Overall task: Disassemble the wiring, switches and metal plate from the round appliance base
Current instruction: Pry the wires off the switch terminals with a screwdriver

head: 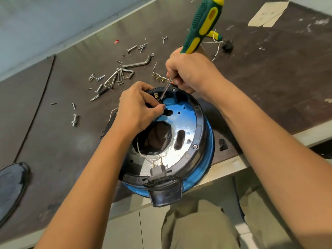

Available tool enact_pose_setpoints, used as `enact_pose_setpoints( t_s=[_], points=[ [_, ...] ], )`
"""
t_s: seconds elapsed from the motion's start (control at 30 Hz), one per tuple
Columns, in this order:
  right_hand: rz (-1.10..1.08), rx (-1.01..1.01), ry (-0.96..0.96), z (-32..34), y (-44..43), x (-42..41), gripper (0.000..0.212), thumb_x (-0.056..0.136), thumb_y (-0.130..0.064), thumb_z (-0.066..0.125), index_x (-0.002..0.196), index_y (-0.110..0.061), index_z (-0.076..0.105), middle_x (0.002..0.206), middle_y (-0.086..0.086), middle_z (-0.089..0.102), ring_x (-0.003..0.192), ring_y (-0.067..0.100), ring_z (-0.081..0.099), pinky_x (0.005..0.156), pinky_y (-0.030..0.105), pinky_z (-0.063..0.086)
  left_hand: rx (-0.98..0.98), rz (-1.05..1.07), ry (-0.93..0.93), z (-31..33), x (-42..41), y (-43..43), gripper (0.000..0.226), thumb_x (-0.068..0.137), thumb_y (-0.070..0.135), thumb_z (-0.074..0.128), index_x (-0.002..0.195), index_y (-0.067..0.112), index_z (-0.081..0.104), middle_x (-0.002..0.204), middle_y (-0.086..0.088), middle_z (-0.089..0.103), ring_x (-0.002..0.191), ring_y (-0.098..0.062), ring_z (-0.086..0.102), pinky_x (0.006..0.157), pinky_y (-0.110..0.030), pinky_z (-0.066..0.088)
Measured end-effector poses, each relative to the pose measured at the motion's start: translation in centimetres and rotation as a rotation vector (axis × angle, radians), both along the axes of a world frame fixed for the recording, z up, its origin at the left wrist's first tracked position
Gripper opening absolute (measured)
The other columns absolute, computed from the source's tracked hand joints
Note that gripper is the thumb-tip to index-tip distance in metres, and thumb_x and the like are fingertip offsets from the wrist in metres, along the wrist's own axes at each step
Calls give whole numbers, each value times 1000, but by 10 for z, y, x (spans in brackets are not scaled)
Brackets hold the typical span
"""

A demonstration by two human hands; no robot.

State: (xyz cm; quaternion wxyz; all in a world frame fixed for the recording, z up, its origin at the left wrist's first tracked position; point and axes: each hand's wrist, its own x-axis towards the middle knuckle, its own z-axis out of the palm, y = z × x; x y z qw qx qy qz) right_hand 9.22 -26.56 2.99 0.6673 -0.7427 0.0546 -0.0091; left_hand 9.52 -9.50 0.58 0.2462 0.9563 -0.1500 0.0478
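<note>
The round appliance base (201, 133), black-rimmed with a blue body, lies upside down at the table's front edge. A shiny metal plate (181, 123) with holes fills its inside. My right hand (190, 72) grips a green and yellow screwdriver (203, 24), whose tip reaches a brass terminal (156, 96) at the far rim. My left hand (138, 106) curls over that rim, fingertips pinching beside the terminal. A grey switch block (159, 172) with white wires (143, 155) sits at the near rim.
Loose screws and bolts (74, 117), hex keys (125, 72) and brass clips (159, 78) lie scattered behind the base. A removed black switch with white wires (224, 44) lies far right. A dark round cover (10, 191) sits at the left. A small black part (222, 144) lies right of the base.
</note>
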Motion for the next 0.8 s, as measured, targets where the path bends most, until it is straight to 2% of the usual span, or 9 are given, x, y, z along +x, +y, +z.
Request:
enact_pose_setpoints(
  t_s=[0.13, 0.23, 0.3, 0.37, 0.43, 0.5, 0.63, 0.7, 0.8],
  points=[
    [-17, -5, 28, 2, 1, -1, 15, 73, 0, 53, 66, -11, 48, 55, 7, 42, 30, 13, 30, 38, 15, 26, 8, -8, 10, 0, 1, 0, 5, 78, 25, 80, 80, 21, 81, 115, 8, 61, 93, -5, 55, 73, -20, 41],
    [-21, 0, 56, 4, 2, 0, 11, 73, -1, 54, 79, -10, 51, 56, 6, 43, 33, 14, 30, 40, 16, 27, 14, -14, 13, 1, 1, 0, 4, 78, 24, 80, 81, 21, 81, 114, 9, 59, 91, -1, 52, 66, -8, 38],
    [-23, 18, 88, 5, 2, 1, 10, 74, -2, 53, 78, -10, 49, 55, 5, 42, 33, 13, 29, 39, 17, 27, 3, -20, 24, 2, -1, 0, 2, 77, 24, 81, 76, 22, 80, 112, 8, 61, 88, -3, 53, 67, -10, 41],
    [-41, 66, 121, 4, 2, 2, 12, 75, -1, 53, 75, -12, 47, 52, 3, 40, 32, 12, 27, 38, 15, 26, -14, -53, 35, 1, -4, 0, 19, 74, 22, 83, 65, 31, 68, 104, 3, 67, 81, -9, 57, 69, -24, 45],
    [-80, 118, 116, 2, 3, 3, 13, 75, 1, 53, 76, -11, 47, 53, 6, 40, 32, 12, 27, 38, 14, 26, -32, -68, 28, 2, -7, 0, 32, 72, 22, 84, 63, 37, 58, 96, 0, 70, 75, -11, 58, 67, -28, 44],
    [-138, 149, 61, -1, 5, 3, 17, 74, 4, 52, 72, -11, 45, 63, 12, 44, 34, 13, 31, 39, 14, 28, -40, -65, 5, 1, -7, 0, 30, 72, 23, 85, 63, 38, 60, 95, 4, 70, 76, -8, 58, 67, -25, 45],
    [-119, 165, -75, -7, 3, -3, 34, 72, 11, 49, 51, -13, 37, 64, 18, 44, 32, 12, 31, 37, 12, 23, 4, -103, -30, 1, -6, 5, 20, 72, 25, 85, 67, 37, 70, 109, 4, 65, 85, -1, 54, 65, -2, 37],
    [-87, 191, -101, -11, -1, -7, 33, 71, 11, 47, 53, -12, 33, 61, 17, 38, 33, 13, 27, 39, 12, 21, 22, -111, -35, 2, -6, 6, 8, 72, 26, 84, 73, 29, 77, 114, 5, 63, 88, -2, 55, 67, -2, 36],
    [-22, 203, -99, -16, -5, -11, 23, 74, 12, 46, 59, -4, 39, 47, 6, 32, 31, 10, 24, 38, 13, 19, 42, -110, -32, 3, -6, 7, 8, 72, 29, 84, 76, 24, 80, 118, 6, 62, 91, -3, 55, 73, -12, 39]
  ],
)
